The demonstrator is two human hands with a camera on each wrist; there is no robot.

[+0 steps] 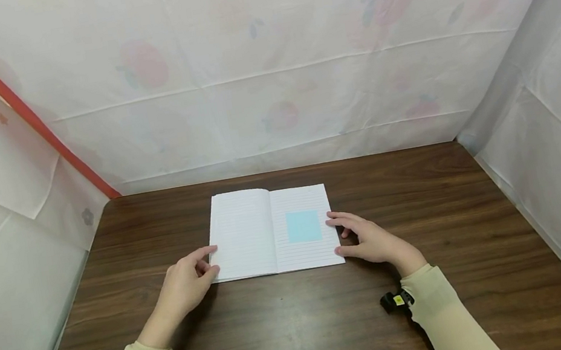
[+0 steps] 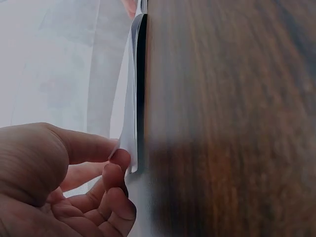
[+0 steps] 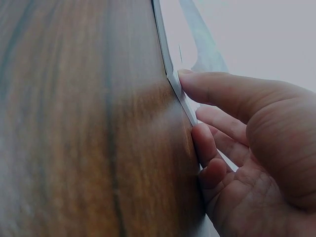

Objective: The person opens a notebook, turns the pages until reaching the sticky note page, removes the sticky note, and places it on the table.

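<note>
An open lined notebook (image 1: 246, 235) lies flat on the dark wooden table (image 1: 305, 330), with a light blue square note (image 1: 303, 226) on its right page. My left hand (image 1: 201, 265) is at the notebook's left edge. The left wrist view shows the thumb and curled fingertips (image 2: 118, 163) pinching the page edge (image 2: 132, 98) near its near corner. My right hand (image 1: 349, 231) is at the right edge. In the right wrist view its thumb (image 3: 207, 86) lies on the notebook's edge (image 3: 170, 69) and the curled fingers press in below it.
White sheeting (image 1: 265, 79) with faint prints walls the table at the back and both sides, with a red strip (image 1: 29, 117) on the left. Small black wrist cameras (image 1: 396, 301) sit on both sleeves.
</note>
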